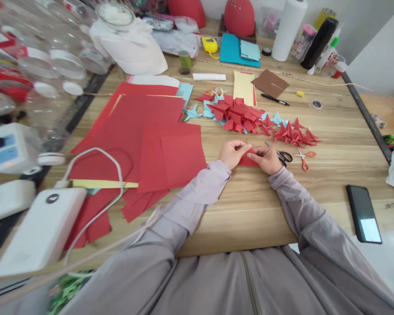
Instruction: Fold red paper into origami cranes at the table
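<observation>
A small piece of red paper (248,160) lies between my two hands, low over the table's middle. My left hand (233,153) pinches its left side near the upper edge. On the right side, my right hand (267,158) grips the same paper between thumb and fingers. Black-handled scissors (285,156) rest just right of my right hand, partly hidden by it. Orange-handled scissors (304,158) lie open farther right. Beyond my hands is a pile of folded red paper stars (238,114), with light blue ones (193,113) among and beside them.
Red paper sheets (151,113) cover the table's left. A white power bank (41,229) with a looped cable stands front left, near clear plastic bottles (46,105). At right lies a phone (364,213). A yellow tape measure (209,45) and a white roll (289,30) are at the back.
</observation>
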Demonstrator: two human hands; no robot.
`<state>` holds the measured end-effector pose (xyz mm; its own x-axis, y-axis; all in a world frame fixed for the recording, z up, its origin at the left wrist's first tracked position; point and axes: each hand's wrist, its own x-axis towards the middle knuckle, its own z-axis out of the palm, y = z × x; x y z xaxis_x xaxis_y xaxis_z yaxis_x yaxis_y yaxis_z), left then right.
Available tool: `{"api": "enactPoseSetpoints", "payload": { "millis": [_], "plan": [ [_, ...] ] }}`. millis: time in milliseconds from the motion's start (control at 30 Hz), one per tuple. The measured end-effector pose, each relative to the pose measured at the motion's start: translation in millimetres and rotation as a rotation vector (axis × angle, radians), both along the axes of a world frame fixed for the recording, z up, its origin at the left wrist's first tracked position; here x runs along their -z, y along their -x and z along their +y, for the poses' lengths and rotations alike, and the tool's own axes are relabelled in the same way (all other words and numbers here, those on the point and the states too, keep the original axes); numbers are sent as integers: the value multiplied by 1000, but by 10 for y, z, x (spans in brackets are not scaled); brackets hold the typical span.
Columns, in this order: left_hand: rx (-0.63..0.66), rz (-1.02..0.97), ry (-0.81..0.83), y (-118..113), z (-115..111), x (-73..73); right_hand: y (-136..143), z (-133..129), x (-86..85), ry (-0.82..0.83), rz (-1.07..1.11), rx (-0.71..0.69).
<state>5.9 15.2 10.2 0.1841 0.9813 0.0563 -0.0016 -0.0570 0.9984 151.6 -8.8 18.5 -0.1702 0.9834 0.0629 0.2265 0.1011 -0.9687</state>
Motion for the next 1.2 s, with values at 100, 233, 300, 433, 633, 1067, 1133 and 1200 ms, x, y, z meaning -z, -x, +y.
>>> {"api": "enactPoseSetpoints", "payload": {
  "millis": [100, 233, 300, 433, 633, 1067, 1133, 1200],
  "plan": [
    [15, -37, 29, 15, 9, 1, -8, 14, 1, 25, 46, 24],
    [29, -29, -4, 27, 6, -17, -23, 30, 1, 36, 89, 58],
    [16, 4, -17, 23, 2, -28, -24, 28, -5, 36, 75, 61],
    [12, 24, -15, 14, -1, -34, -20, 23, -16, 43, 86, 71],
    [78, 27, -20, 38, 2, -25, -44, 44, 3, 76, 215, 165],
    [-42, 68, -18, 78, 29, -25, -13, 38, -21, 89, 231, 195],
    [-53, 90, -27, 87, 32, -29, -16, 38, -17, 82, 213, 202],
    [-56, 119, -38, 98, 31, -41, -21, 39, -11, 74, 204, 204]
  ]
}}
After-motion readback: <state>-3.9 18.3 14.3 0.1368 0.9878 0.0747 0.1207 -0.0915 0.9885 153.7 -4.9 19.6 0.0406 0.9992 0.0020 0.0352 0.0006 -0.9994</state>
